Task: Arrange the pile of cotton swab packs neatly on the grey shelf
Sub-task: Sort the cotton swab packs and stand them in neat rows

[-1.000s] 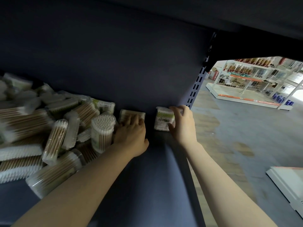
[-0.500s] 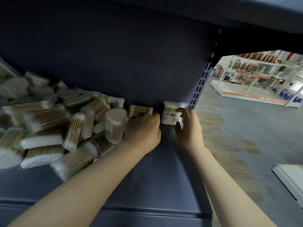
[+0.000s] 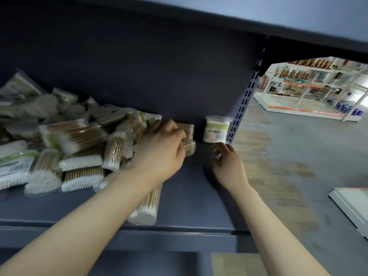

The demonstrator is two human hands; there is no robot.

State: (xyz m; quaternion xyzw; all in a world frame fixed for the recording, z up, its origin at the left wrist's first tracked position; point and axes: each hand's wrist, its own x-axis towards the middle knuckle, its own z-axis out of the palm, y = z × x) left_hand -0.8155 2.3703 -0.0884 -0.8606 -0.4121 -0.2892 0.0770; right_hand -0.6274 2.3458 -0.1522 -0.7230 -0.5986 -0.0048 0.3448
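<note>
A loose pile of cotton swab packs (image 3: pixel 65 148) covers the left half of the grey shelf (image 3: pixel 191 198). One pack with a green label (image 3: pixel 216 130) stands upright alone in the shelf's back right corner. My right hand (image 3: pixel 228 163) hovers just in front of it, fingers loosely curled and holding nothing. My left hand (image 3: pixel 161 150) reaches over the pile's right edge and grips a swab pack (image 3: pixel 188 146) lying there. Another pack (image 3: pixel 186 129) sits just behind it. A round pack (image 3: pixel 146 208) lies under my left forearm near the shelf's front edge.
The dark back panel (image 3: pixel 139 76) and a shelf above (image 3: pixel 258 14) close in the space. A slotted upright post (image 3: pixel 242 108) marks the right end. Beyond it lie a floor and distant store racks (image 3: pixel 310 84). A white board (image 3: pixel 352 208) lies on the floor at right.
My right hand has let go of the green-labelled pack and drawn back; the pack stands alone in the corner. My left hand has closed on a pack at the pile's edge.
</note>
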